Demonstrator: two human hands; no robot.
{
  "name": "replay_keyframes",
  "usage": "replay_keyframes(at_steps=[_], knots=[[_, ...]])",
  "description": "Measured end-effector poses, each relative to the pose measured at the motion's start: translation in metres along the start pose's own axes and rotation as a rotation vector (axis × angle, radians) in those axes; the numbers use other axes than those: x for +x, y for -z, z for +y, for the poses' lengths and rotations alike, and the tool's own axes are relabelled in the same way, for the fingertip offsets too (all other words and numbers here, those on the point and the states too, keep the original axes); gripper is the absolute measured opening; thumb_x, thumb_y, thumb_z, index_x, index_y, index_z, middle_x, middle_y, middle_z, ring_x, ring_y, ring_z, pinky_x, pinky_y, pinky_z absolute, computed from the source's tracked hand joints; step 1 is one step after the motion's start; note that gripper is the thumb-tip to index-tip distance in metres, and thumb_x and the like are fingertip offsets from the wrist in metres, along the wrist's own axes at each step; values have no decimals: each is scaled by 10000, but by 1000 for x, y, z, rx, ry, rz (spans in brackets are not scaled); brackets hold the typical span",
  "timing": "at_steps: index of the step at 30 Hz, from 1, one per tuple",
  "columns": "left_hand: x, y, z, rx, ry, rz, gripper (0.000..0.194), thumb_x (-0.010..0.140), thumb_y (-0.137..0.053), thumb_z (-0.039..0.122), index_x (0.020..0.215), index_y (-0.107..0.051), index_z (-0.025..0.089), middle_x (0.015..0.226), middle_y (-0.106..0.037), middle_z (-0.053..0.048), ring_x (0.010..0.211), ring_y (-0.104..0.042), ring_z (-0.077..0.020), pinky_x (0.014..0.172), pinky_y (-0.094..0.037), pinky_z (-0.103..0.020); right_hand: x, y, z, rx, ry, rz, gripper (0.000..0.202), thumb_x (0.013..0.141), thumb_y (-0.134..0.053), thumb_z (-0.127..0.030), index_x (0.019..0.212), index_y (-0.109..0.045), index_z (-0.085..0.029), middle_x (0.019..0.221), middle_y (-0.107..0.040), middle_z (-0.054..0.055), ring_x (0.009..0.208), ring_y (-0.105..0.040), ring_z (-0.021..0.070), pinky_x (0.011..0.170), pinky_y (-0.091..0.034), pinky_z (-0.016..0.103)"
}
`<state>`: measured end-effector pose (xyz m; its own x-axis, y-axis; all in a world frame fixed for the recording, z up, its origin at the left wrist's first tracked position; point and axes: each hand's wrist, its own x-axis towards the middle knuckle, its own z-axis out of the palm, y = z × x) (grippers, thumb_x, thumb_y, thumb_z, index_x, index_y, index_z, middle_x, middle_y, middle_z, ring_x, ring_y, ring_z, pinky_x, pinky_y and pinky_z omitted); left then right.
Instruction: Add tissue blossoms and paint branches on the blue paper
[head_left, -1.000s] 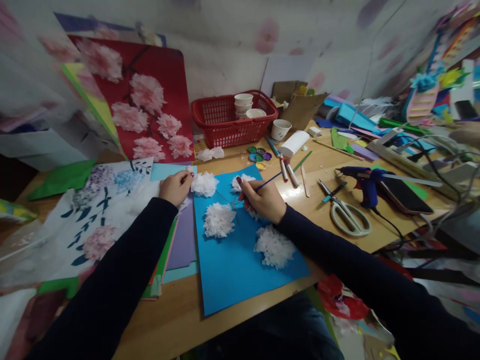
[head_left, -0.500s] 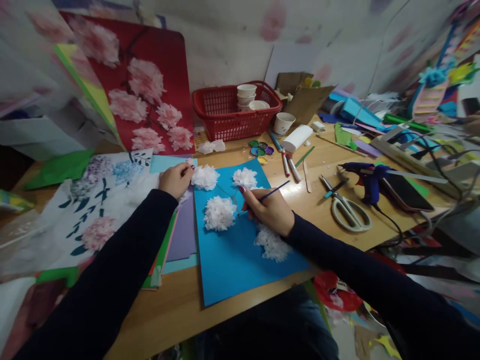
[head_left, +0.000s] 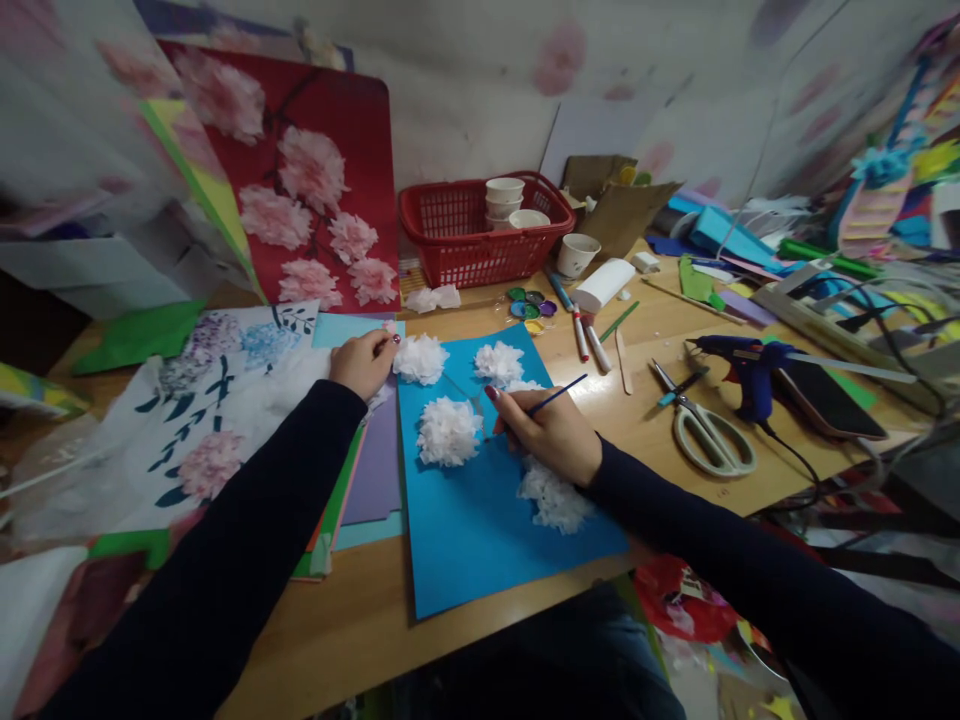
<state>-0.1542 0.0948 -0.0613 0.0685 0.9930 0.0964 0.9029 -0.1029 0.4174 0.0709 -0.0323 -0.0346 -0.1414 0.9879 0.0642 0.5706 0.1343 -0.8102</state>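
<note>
A blue sheet of card [head_left: 465, 540] lies in front of me with several white ruffled paper flowers [head_left: 448, 432] on it. My right hand [head_left: 551, 432] is closed round a thin blue paintbrush [head_left: 556, 394], its tip low over the card between the flowers. Thin dark lines run across the card near the tip, partly hidden by my fingers. My left hand [head_left: 362, 364] rests at the card's upper left edge, beside a white paper flower [head_left: 421, 359]. Its fingers are curled together, and what they pinch, if anything, I cannot make out.
Behind the card are paint pots [head_left: 534, 308], a red basket [head_left: 487, 255] of cups, and markers [head_left: 592, 340]. Scissors [head_left: 705, 430], a glue gun [head_left: 742, 365] and a phone [head_left: 829, 398] lie to the right. Flower-printed paper [head_left: 251, 400] lies left, below a red flower picture [head_left: 360, 120].
The whole view has shifted, so everything sits slightly further right and lower. My right hand still holds the paintbrush over the card; my left hand stays at the card's edge.
</note>
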Motion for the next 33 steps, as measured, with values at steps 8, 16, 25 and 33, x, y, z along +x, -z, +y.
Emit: replay_keyframes(at_steps=[8, 16, 25, 33], knots=[[0, -2, -2, -12, 14, -9, 347, 882, -418, 380, 1035, -677, 208, 954, -733, -42, 915, -633, -206, 761, -390, -275, -38, 5, -12, -30, 57, -188, 518, 965, -416, -409, 567, -624, -151, 402, -536, -20, 342, -455, 48, 465, -397, 178], [-2, 0, 0, 3, 12, 0, 337, 880, -421, 366, 1041, -676, 216, 978, -738, -42, 911, -638, -204, 736, -389, -268, -10, -1, -5, -72, 95, -63, 525, 960, -418, -442, 582, -636, -150, 436, -550, -5, 400, -497, 76, 476, -388, 200], [-2, 1, 0, 21, 15, -7, 342, 881, -413, 376, 1028, -676, 214, 948, -741, -38, 906, -633, -205, 743, -389, -268, -35, 5, -15, -39, 114, -88, 500, 967, -417, -401, 584, -631, -161, 438, -552, -8, 391, -502, 73, 466, -392, 198], [-2, -1, -1, 49, 18, -15, 382, 884, -390, 392, 1080, -665, 214, 988, -737, -51, 918, -641, -208, 738, -399, -266, -49, -2, -11, -11, 17, -188, 516, 957, -418, -431, 583, -637, -151, 450, -564, 5, 402, -505, 75, 473, -411, 198]])
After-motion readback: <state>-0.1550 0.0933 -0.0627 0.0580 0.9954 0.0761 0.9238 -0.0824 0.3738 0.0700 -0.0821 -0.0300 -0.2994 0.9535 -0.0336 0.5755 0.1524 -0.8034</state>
